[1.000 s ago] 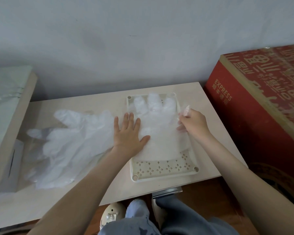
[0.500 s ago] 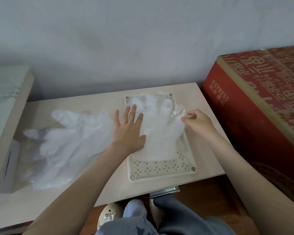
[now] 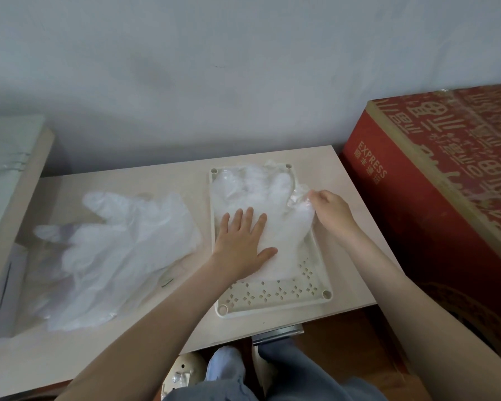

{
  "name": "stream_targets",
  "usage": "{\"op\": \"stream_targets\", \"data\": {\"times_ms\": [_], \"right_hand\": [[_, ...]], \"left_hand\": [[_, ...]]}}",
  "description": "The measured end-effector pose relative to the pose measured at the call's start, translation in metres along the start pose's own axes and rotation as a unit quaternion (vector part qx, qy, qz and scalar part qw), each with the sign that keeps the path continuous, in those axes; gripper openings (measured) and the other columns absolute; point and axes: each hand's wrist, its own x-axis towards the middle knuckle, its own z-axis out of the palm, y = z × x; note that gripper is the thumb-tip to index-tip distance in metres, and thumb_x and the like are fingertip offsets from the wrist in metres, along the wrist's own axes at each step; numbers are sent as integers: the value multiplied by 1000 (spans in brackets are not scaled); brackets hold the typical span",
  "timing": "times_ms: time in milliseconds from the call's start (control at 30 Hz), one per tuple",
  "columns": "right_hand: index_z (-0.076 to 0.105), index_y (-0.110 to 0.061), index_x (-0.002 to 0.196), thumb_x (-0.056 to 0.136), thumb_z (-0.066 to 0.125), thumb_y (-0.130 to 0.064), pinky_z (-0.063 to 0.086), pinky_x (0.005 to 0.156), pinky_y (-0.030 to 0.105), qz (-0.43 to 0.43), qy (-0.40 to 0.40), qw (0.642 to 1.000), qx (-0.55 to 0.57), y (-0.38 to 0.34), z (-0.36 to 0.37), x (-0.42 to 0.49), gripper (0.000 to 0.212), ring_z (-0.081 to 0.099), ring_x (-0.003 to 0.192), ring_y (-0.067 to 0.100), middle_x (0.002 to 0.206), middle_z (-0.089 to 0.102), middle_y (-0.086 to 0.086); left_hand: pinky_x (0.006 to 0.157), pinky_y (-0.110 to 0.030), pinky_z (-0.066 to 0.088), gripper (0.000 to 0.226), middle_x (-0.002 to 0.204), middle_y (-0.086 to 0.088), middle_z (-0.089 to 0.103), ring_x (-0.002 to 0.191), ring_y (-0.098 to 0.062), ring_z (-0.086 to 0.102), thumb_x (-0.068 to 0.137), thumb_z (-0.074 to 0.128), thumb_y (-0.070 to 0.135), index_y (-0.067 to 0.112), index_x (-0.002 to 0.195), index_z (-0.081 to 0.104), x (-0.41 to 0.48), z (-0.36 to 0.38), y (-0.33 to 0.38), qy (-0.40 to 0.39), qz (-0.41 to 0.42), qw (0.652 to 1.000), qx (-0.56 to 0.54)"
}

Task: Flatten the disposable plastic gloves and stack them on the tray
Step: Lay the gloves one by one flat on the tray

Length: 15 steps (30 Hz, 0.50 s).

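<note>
A cream perforated tray (image 3: 275, 296) lies on the right half of the pale table. Translucent plastic gloves (image 3: 278, 198) lie spread on the tray, fingers pointing to the wall. My left hand (image 3: 240, 241) presses flat on the gloves' palm area, fingers straight. My right hand (image 3: 329, 208) pinches the thumb part of the top glove at the tray's right rim. A loose pile of more gloves (image 3: 119, 247) lies on the table to the left of the tray.
A large red cardboard box (image 3: 434, 198) stands against the table's right side. At the far left a pale board with a plastic bag (image 3: 9, 157) leans over the table edge. A grey wall bounds the far edge. My knees show below the table.
My left hand slid right, further onto the tray's gloves. My right hand stayed at the tray's right rim, still pinching the glove's thumb. The camera shifted slightly.
</note>
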Motion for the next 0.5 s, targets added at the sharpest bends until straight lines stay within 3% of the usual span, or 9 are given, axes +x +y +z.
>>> {"op": "stream_targets", "data": {"times_ms": [100, 200, 500], "right_hand": [[64, -8, 82, 90, 48, -17, 41, 69, 30, 19, -12, 999, 49, 1, -4, 3, 20, 53, 72, 18, 73, 59, 1], [66, -8, 83, 81, 51, -5, 42, 66, 26, 40, -34, 995, 81, 1, -9, 3, 15, 54, 70, 16, 74, 61, 1], [66, -13, 102, 86, 58, -9, 50, 83, 31, 24, -44, 998, 49, 7, -13, 4, 17, 61, 82, 16, 87, 63, 1]], "left_hand": [[119, -49, -5, 78, 161, -10, -11, 148, -29, -8, 95, 22, 64, 24, 152, -13, 3, 0, -4, -4, 9, 1000, 16], [119, -48, -5, 78, 161, -9, -11, 148, -28, -7, 95, 23, 63, 24, 152, -13, 5, -2, -6, -5, 23, 999, 31], [117, -52, -8, 79, 161, -7, -10, 148, -23, -7, 95, 28, 63, 26, 152, -12, 6, -5, -19, -24, 62, 996, 60]]}}
